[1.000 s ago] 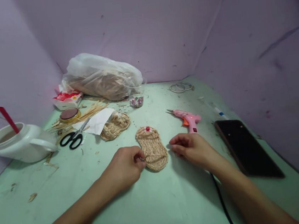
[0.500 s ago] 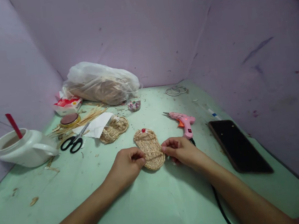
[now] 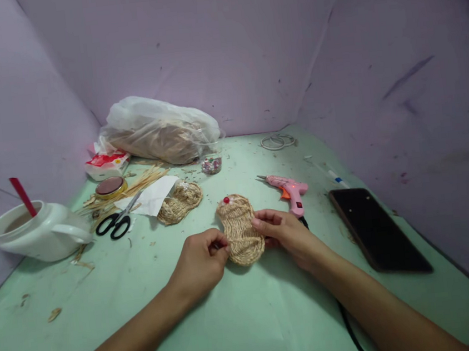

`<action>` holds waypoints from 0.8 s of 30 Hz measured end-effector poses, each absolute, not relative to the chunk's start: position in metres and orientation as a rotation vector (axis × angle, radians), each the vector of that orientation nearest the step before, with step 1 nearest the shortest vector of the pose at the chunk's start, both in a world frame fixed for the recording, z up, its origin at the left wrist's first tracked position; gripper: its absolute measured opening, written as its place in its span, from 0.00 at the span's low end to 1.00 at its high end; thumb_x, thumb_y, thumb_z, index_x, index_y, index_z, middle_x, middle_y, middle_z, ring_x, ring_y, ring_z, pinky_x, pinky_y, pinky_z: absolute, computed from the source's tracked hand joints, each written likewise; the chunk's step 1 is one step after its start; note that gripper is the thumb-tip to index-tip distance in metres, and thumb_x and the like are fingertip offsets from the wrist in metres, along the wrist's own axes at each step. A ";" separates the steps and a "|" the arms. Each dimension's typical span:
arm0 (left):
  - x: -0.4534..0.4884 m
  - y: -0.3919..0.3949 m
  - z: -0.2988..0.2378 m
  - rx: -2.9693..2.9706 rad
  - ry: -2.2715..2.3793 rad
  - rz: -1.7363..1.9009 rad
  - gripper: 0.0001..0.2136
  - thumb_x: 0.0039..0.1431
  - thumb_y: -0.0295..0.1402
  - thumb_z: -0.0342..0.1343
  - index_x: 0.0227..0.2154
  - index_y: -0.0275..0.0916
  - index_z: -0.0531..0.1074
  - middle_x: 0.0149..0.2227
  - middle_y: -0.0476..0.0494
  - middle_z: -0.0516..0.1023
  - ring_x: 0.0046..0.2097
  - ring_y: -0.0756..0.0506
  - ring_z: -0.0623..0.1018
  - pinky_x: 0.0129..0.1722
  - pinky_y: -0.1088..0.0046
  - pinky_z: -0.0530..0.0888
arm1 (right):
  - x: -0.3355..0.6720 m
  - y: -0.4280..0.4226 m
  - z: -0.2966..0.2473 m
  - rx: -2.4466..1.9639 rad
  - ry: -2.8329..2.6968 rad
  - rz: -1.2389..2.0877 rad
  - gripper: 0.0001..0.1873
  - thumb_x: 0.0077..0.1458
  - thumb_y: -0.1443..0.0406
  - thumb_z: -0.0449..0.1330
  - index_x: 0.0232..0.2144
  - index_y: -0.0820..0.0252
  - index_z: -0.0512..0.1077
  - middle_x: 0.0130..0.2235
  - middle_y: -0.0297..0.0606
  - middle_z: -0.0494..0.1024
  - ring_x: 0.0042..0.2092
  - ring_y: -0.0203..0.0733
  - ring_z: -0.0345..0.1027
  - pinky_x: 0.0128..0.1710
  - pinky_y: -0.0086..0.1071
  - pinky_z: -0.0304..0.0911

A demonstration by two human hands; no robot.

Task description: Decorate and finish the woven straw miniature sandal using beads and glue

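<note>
A small woven straw sandal [image 3: 239, 229] with a red bead at its toe is held just off the green table [image 3: 241, 320], tilted. My left hand [image 3: 199, 260] is closed, pinching a thin straw strand at the sandal's left edge. My right hand [image 3: 284, 233] grips the sandal's right edge with thumb and fingers. A second straw sandal [image 3: 179, 201] lies behind to the left.
A pink glue gun [image 3: 288, 189] lies right of the sandal, its black cord running under my right arm. A black phone [image 3: 377, 228] lies far right. Scissors [image 3: 115, 220], white paper, straw stalks, a tape roll, a white pot [image 3: 39, 232], a plastic bag [image 3: 158, 130] sit at left.
My right hand has come in from the right and taken hold of the sandal's edge. The sandal has lifted and tilted. My left hand keeps its pinch at the left edge.
</note>
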State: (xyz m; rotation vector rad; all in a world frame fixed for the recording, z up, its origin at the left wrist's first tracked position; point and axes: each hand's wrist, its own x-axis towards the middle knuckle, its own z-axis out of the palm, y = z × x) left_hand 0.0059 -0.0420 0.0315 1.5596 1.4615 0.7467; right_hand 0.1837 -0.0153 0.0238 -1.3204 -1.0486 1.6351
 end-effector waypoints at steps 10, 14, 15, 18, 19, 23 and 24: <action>0.004 -0.047 0.039 1.371 1.276 0.949 0.10 0.48 0.33 0.55 0.34 0.36 0.67 0.28 0.48 0.71 0.23 0.53 0.67 0.21 0.78 0.63 | 0.180 -0.016 0.018 -0.908 -0.757 1.979 0.15 0.40 0.69 0.63 0.35 0.66 0.71 0.33 0.43 0.79 0.36 0.44 0.73 0.36 0.34 0.67; 0.007 -0.048 0.037 1.464 1.411 0.887 0.06 0.47 0.31 0.55 0.29 0.35 0.70 0.19 0.53 0.64 0.21 0.53 0.62 0.20 0.78 0.60 | 0.179 -0.016 0.020 -0.921 -0.709 1.938 0.16 0.40 0.70 0.62 0.36 0.64 0.70 0.34 0.42 0.79 0.37 0.44 0.73 0.37 0.35 0.67; 0.008 -0.048 0.037 1.506 1.414 0.901 0.05 0.47 0.30 0.55 0.28 0.34 0.71 0.21 0.51 0.67 0.22 0.53 0.63 0.21 0.78 0.61 | 0.178 -0.017 0.021 -0.920 -0.704 1.931 0.16 0.40 0.70 0.62 0.36 0.63 0.70 0.34 0.42 0.79 0.37 0.45 0.73 0.37 0.36 0.67; 0.009 -0.048 0.038 1.626 1.383 0.933 0.04 0.47 0.29 0.54 0.24 0.34 0.72 0.27 0.47 0.71 0.24 0.53 0.65 0.24 0.77 0.63 | 0.176 -0.020 0.021 -0.909 -0.708 1.922 0.18 0.40 0.70 0.63 0.37 0.62 0.69 0.35 0.41 0.79 0.38 0.45 0.73 0.38 0.36 0.66; 0.009 -0.048 0.039 1.646 1.379 0.935 0.04 0.47 0.28 0.54 0.23 0.34 0.72 0.27 0.46 0.72 0.24 0.53 0.66 0.24 0.77 0.63 | 0.175 -0.021 0.021 -0.899 -0.714 1.918 0.19 0.39 0.71 0.63 0.38 0.62 0.69 0.35 0.40 0.79 0.38 0.44 0.73 0.38 0.36 0.66; 0.008 -0.048 0.039 1.640 1.378 0.933 0.06 0.49 0.28 0.53 0.21 0.34 0.72 0.24 0.47 0.71 0.26 0.51 0.67 0.25 0.77 0.64 | 0.174 -0.023 0.018 -0.869 -0.744 1.904 0.23 0.35 0.73 0.67 0.38 0.62 0.68 0.35 0.39 0.78 0.37 0.44 0.73 0.38 0.36 0.66; 0.009 -0.048 0.039 1.639 1.371 0.936 0.06 0.48 0.28 0.53 0.21 0.34 0.72 0.24 0.47 0.71 0.25 0.51 0.67 0.25 0.77 0.64 | 0.174 -0.023 0.018 -0.870 -0.744 1.900 0.24 0.34 0.73 0.67 0.37 0.62 0.68 0.34 0.39 0.78 0.37 0.44 0.73 0.38 0.36 0.66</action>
